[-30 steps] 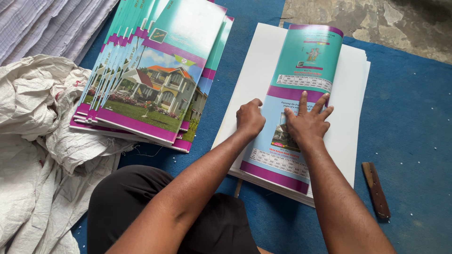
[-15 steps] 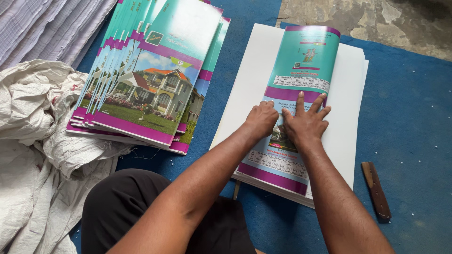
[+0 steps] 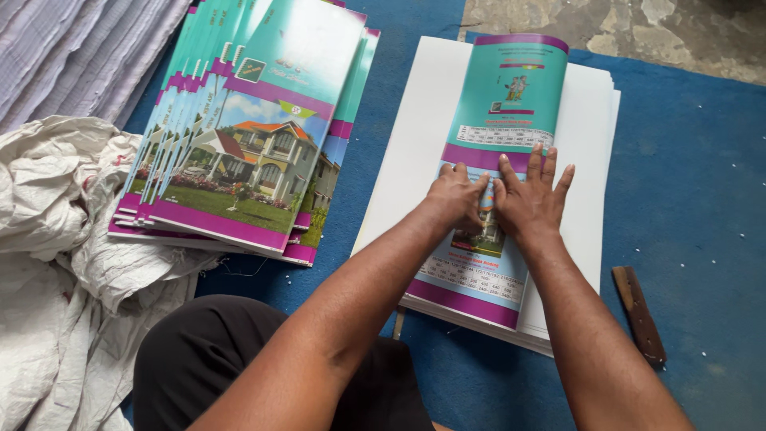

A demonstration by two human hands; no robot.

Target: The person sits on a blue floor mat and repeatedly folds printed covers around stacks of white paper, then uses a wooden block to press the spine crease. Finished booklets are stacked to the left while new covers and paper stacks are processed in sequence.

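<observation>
A teal and purple booklet cover [image 3: 511, 104] lies on a stack of white sheets [image 3: 415, 160] in front of me. My left hand [image 3: 455, 195] presses on the cover's middle with its fingers curled under. Right beside it, touching it, my right hand [image 3: 531, 195] lies flat with fingers spread on the same cover. Neither hand grips anything.
A fanned pile of finished booklets with a house picture [image 3: 247, 136] lies to the left on the blue mat [image 3: 686, 199]. White woven sacking [image 3: 56, 239] is bunched at far left. A brown wooden stick [image 3: 638, 315] lies at right. Bare concrete floor [image 3: 638, 24] shows beyond.
My left hand has slid right along the cover until it meets my right hand. The right hand has stayed nearly in place, pressing flat.
</observation>
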